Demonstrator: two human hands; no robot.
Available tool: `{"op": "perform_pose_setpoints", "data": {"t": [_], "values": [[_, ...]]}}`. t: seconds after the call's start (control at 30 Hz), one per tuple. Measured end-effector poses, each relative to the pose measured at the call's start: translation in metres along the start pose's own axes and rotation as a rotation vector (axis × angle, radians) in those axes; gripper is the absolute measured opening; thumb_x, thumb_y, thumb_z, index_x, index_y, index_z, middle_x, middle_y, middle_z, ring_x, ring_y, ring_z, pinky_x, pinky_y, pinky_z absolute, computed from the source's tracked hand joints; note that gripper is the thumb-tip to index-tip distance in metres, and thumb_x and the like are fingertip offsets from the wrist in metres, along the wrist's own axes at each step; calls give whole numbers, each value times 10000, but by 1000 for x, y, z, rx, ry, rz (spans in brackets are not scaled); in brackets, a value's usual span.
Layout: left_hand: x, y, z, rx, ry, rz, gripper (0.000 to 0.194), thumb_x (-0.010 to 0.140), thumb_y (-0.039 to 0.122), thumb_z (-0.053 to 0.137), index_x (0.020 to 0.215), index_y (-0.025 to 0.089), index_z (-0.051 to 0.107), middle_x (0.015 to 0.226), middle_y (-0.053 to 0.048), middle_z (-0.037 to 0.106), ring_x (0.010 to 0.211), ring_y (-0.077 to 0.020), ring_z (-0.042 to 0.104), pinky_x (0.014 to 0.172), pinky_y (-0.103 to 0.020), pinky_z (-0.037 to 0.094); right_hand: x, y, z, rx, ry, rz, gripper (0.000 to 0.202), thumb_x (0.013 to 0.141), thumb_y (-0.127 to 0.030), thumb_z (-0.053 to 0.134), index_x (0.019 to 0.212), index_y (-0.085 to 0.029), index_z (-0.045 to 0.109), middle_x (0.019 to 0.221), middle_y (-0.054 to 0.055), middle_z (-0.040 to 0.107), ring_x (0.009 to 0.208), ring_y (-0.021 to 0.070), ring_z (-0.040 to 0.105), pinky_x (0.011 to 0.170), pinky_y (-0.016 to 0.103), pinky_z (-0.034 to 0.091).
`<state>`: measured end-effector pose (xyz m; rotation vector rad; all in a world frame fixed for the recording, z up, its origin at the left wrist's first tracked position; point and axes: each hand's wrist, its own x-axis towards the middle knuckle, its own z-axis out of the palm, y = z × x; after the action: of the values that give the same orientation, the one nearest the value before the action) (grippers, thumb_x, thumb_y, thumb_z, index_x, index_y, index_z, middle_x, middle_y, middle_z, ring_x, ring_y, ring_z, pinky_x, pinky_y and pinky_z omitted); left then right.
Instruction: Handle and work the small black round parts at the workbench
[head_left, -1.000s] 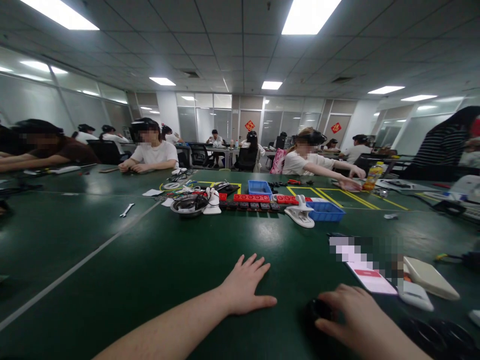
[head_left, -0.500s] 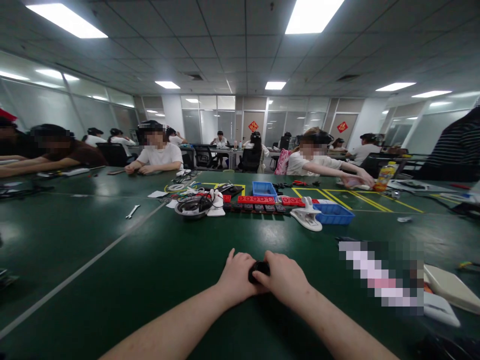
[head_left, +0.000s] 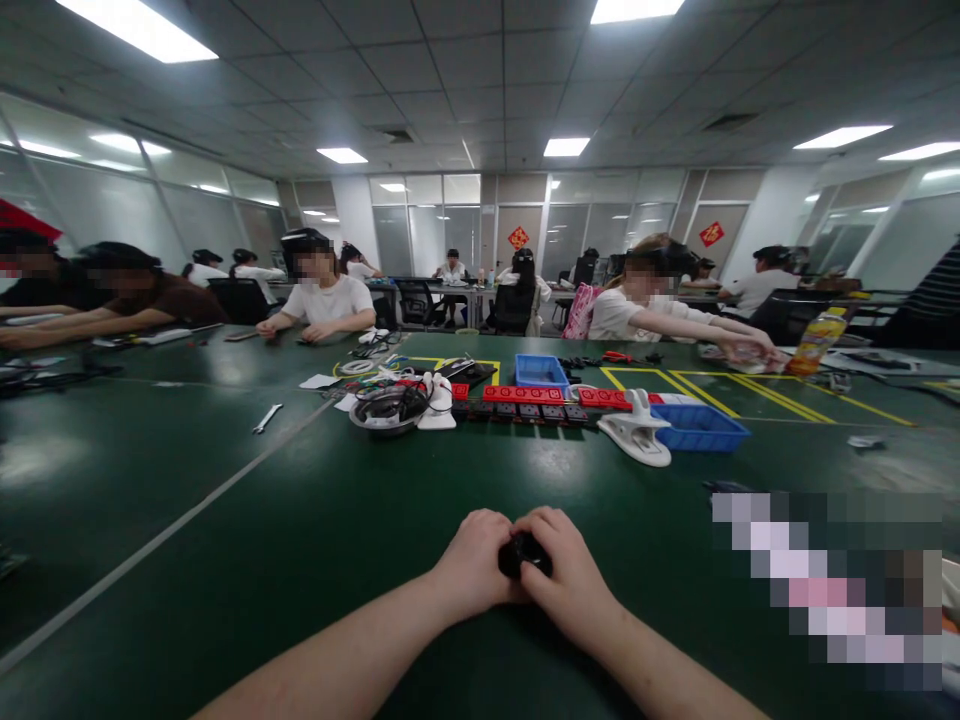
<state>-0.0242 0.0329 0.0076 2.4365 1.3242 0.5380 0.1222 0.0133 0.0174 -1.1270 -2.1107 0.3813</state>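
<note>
A small black object [head_left: 525,556] is between my two hands, low over the green table [head_left: 360,600] near its front edge. My left hand [head_left: 478,556] is closed around its left side, most fingers hidden behind it. From the right, my right hand [head_left: 564,565] grips it, the thumb across the near side and the fingers curled over the top. What exactly the black object is cannot be made out.
Farther back stand red and black socket strips [head_left: 525,398], a white clamp [head_left: 639,430], blue trays [head_left: 697,427], and a bowl of cables [head_left: 386,412]. A wrench [head_left: 267,418] lies at left. People sit across the table; one reaches near a bottle [head_left: 817,342].
My left thumb or finger that stuck up has folded in, and the black object shows a little more between my hands. The view has shifted slightly; the bottle now leans to the right.
</note>
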Motion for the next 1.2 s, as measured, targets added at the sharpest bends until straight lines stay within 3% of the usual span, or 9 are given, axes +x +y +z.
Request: {"op": "perform_pose_setpoints", "data": {"t": [0.2,0.33,0.43,0.5,0.6,0.77,0.93,1.07,1.2], "values": [[0,-6,3,-24,-127,268,277,550,341,729,754,204,602,830,16,579,839,-194,529,868,-333,357,-9,-11,-1,126,11,-281,172,593,-105,362,595,-196,508,580,-8,527,664,153,487,760,361,351],[-2,-10,5,-66,-176,301,384,566,313,724,921,235,600,1016,-4,564,991,-228,492,1009,-415,223,-13,-14,0,135,49,-424,171,622,-91,368,575,-198,493,517,-34,507,576,121,478,845,378,323],[-3,-7,5,-65,-196,289,473,561,324,732,1000,241,576,1060,-10,558,1013,-243,481,1022,-440,200,-12,-12,-1,138,36,-453,190,652,-96,372,672,-197,532,603,-9,549,628,136,493,792,356,364],[-4,-4,5,-57,-158,244,433,590,310,707,991,218,572,1005,-16,572,952,-231,502,979,-417,277,-11,-10,-1,103,38,-395,195,685,-114,388,765,-189,549,729,27,572,726,162,499,749,344,385],[-5,1,3,-42,-49,125,294,649,268,638,929,197,579,938,-29,568,882,-216,506,854,-359,387,-9,-7,0,-11,93,-159,193,705,-177,479,889,-172,537,892,67,550,845,202,483,773,371,393],[-6,7,2,-45,72,-52,442,611,256,652,1031,210,524,1020,-43,542,965,-237,482,919,-396,346,-6,-2,6,-121,114,138,279,707,-283,583,947,-164,506,937,81,524,880,228,482,782,390,405],[-8,14,6,8,112,-137,367,594,261,654,931,201,520,982,-36,549,979,-240,488,1028,-461,197,-6,0,8,-169,102,176,230,743,-287,563,928,-161,508,909,76,522,859,225,488,762,379,410],[-7,15,8,30,117,-146,214,632,236,604,833,207,538,900,-21,560,932,-227,509,1011,-450,223,-6,-2,7,-178,79,173,157,754,-265,551,874,-167,528,872,64,516,840,216,485,751,367,405],[-6,15,5,22,102,-144,232,632,233,607,856,201,554,892,-25,568,924,-231,514,989,-442,254,-6,-3,4,-133,77,122,144,735,-227,549,869,-174,547,874,59,524,844,212,479,757,363,395]]}}
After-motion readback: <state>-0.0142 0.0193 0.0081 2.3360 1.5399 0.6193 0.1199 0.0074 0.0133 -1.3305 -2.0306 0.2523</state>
